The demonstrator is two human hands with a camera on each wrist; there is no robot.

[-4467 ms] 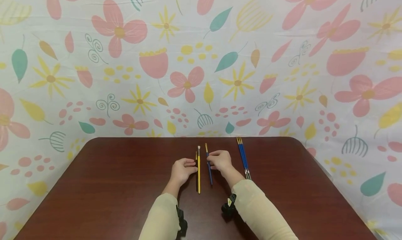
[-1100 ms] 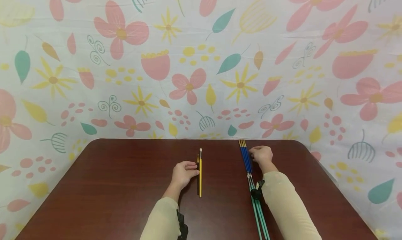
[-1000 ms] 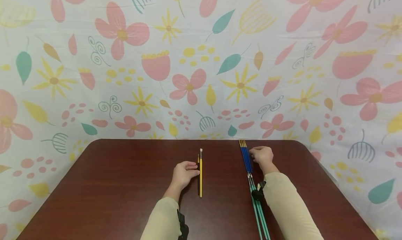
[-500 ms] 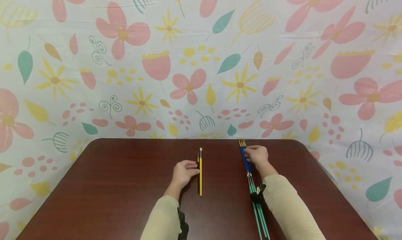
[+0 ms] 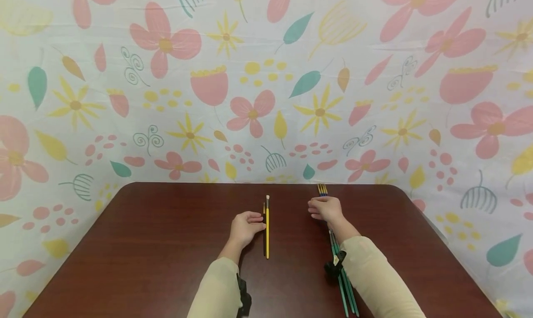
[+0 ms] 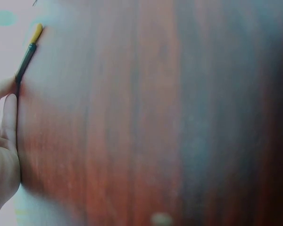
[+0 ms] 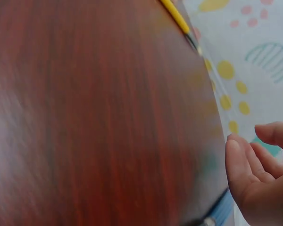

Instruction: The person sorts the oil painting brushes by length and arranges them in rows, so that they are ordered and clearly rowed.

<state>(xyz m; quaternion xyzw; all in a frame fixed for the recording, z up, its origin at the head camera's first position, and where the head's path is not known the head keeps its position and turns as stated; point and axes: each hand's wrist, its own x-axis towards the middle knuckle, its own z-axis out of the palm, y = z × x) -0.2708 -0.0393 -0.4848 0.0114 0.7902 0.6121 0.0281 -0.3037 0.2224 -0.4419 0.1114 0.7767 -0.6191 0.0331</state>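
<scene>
My left hand [image 5: 243,227] pinches the black paintbrush [image 5: 264,244] between thumb and fingertips. That brush's yellowish tip shows in the left wrist view, above the fingers [image 6: 8,117]. Right beside it lies a yellow paintbrush [image 5: 268,237] with a pale tip. My right hand [image 5: 326,209] holds nothing; in the right wrist view its thumb and fingers are apart and loosely bent. It hovers over several blue paintbrushes [image 5: 322,188] near the far edge, hiding most of their handles. Below them lie several green paintbrushes [image 5: 343,283], partly covered by the right wrist camera.
The dark brown table [image 5: 175,253] has its far edge against a floral cloth backdrop [image 5: 250,77]. A black wrist camera [image 5: 334,267] sits under the right sleeve, over the green brushes.
The right hand has carried a blue paintbrush from the middle to the blue group, let go, and moved back left over that group. The left hand has stayed by the black brush.
</scene>
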